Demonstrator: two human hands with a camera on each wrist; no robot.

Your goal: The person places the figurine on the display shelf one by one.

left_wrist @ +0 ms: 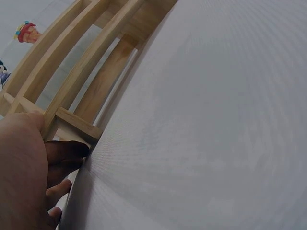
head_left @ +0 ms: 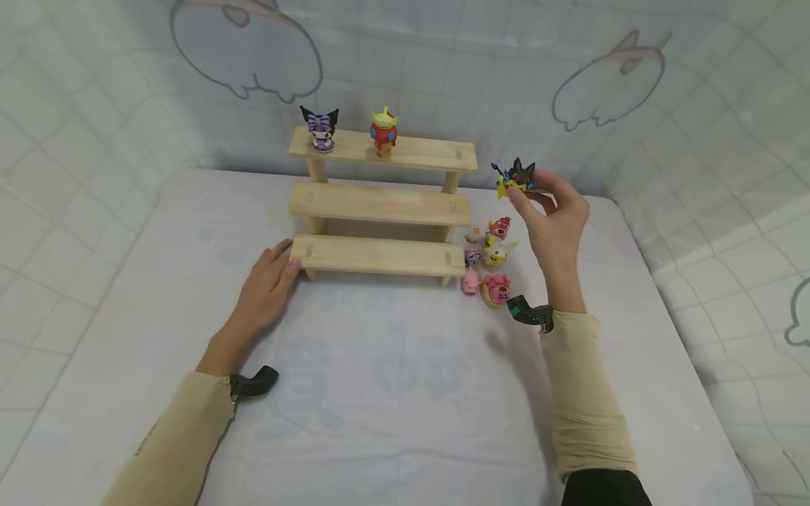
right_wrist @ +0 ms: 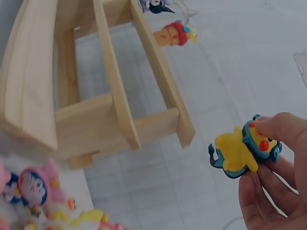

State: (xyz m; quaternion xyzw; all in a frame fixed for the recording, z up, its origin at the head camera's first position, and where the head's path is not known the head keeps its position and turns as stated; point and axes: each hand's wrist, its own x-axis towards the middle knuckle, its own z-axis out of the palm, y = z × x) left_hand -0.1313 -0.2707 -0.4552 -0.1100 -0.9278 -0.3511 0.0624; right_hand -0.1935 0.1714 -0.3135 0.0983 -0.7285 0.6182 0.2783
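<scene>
A three-tier wooden display stand stands at the far side of the table. My left hand is at the left end of its lowest tier, the thumb on the board's corner and the fingers bent in below it. To the right of the stand, my right hand holds a small yellow figurine with a dark, pointed-eared hood, pinched between thumb and fingers above the table. On the top tier are a purple-and-black figurine at the left and a red figurine with a yellow-green head.
Several small figurines cluster on the table by the stand's right end, among them a pink pig, a pink figure in a tan ring and a yellow-and-white one. A printed curtain hangs behind the white-covered table.
</scene>
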